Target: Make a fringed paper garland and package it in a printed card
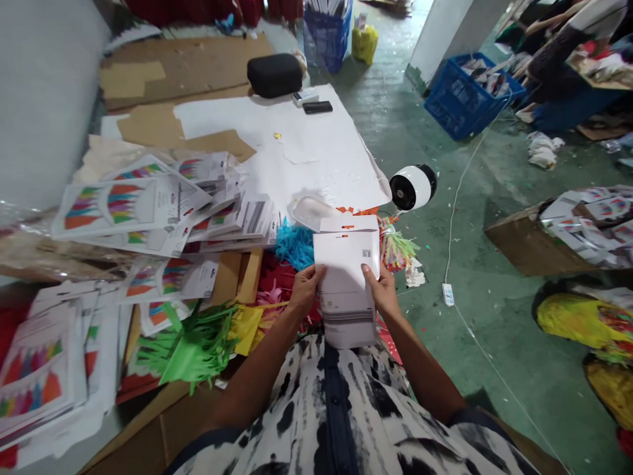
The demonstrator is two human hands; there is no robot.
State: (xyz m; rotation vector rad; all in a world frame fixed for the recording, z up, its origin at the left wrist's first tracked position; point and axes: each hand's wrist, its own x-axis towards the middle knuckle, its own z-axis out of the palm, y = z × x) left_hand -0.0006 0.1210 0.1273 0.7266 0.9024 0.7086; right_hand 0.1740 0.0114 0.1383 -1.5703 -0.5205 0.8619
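Note:
A white cardboard packet with a hang slot, an upright top flap and grey stripes low down is held in front of my body. My left hand grips its left edge, the thumb on the face. My right hand pinches the right edge the same way; the fingers behind are hidden. Blue tissue fringe lies beyond my left hand, and a multicoloured fringe bundle beyond my right. A clear plastic tray sits just past the packet. Green fringe and yellow paper lie left of my left arm.
Printed tassel packets are piled at the left, with more packets nearer me. A black-and-white cylinder is at the white table's right corner. Right, on the floor, stand a carton of packets and a blue crate; a cable runs between.

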